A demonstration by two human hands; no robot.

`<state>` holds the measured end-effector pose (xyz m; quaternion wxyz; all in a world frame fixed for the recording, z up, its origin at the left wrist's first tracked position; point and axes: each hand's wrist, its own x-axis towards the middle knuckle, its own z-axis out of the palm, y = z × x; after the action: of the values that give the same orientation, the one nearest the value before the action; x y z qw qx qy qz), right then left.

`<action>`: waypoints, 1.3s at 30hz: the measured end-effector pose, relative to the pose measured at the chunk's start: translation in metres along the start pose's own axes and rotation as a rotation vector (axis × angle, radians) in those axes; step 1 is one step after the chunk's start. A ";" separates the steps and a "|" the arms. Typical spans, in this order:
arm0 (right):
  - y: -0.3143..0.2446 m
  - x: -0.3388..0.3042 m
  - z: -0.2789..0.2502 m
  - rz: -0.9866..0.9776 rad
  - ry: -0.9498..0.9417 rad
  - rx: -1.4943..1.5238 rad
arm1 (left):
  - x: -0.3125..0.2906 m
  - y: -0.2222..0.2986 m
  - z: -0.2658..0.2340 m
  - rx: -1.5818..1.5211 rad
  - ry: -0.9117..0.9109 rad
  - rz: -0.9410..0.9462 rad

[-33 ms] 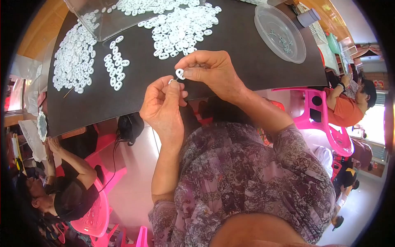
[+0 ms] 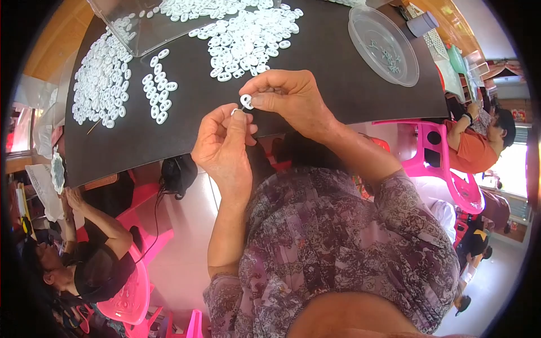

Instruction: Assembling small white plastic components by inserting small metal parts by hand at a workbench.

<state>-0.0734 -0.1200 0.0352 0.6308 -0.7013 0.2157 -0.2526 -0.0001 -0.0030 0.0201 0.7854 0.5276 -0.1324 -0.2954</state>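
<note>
Near the table's front edge, my right hand (image 2: 293,104) pinches a small white oval plastic piece (image 2: 245,101) with holes between thumb and forefinger. Just below and to the left, my left hand (image 2: 225,138) is closed in a pinch on another white piece (image 2: 234,111), mostly covered by the thumb. Something thin and dark shows between the two pieces; its kind is too small to make out. Beyond my hands lies a heap of similar white pieces (image 2: 253,42). A smaller cluster of white pieces (image 2: 160,84) is laid out in rough columns to the left.
Another white heap (image 2: 101,79) covers the table's left side, near a clear plastic box (image 2: 138,52). At right sits a round clear tray (image 2: 356,28) holding small greenish bits (image 2: 389,59). A grey cylinder (image 2: 422,25) stands behind it. People sit on pink chairs (image 2: 121,301) at both sides.
</note>
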 end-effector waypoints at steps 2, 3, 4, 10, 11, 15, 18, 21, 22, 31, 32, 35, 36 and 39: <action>0.000 -0.001 0.003 -0.040 0.003 -0.054 | 0.001 -0.004 0.000 -0.010 -0.011 0.024; 0.000 -0.002 0.004 -0.052 0.014 -0.072 | 0.002 -0.005 0.000 -0.020 -0.022 0.047; 0.000 -0.003 0.005 -0.065 0.025 -0.089 | 0.002 -0.005 0.001 -0.020 -0.024 0.048; -0.002 -0.003 0.004 -0.093 0.026 -0.157 | 0.003 -0.007 0.004 -0.054 -0.034 0.044; -0.001 -0.003 0.003 -0.097 0.033 -0.156 | 0.003 -0.007 0.005 -0.064 -0.033 0.053; -0.005 -0.005 0.006 -0.071 0.066 -0.158 | 0.004 -0.005 0.006 -0.049 -0.040 0.061; -0.012 -0.005 0.005 0.027 0.065 -0.107 | 0.005 -0.004 0.006 -0.035 -0.056 0.046; -0.013 -0.007 0.000 0.007 0.034 -0.168 | 0.003 -0.001 0.010 -0.025 -0.063 0.040; -0.011 -0.007 -0.001 -0.037 0.017 -0.237 | 0.003 -0.002 0.010 -0.023 -0.065 0.041; 0.001 -0.013 0.002 -0.237 0.089 -0.357 | 0.003 -0.003 0.010 -0.047 -0.091 0.014; -0.001 -0.014 0.002 -0.237 0.089 -0.357 | 0.004 -0.002 0.010 -0.091 -0.075 -0.026; -0.005 -0.015 0.002 -0.372 0.084 -0.522 | 0.006 0.001 0.011 -0.160 -0.023 -0.075; -0.004 -0.014 0.003 -0.505 0.110 -0.609 | 0.006 0.003 0.012 -0.184 0.011 -0.087; 0.000 -0.012 0.005 -0.677 0.154 -0.718 | 0.007 0.005 0.014 -0.220 0.040 -0.075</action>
<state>-0.0797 -0.1085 0.0334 0.2145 -0.8842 0.0949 -0.4040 -0.0004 -0.0163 0.0294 0.8295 0.4484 -0.0637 -0.3270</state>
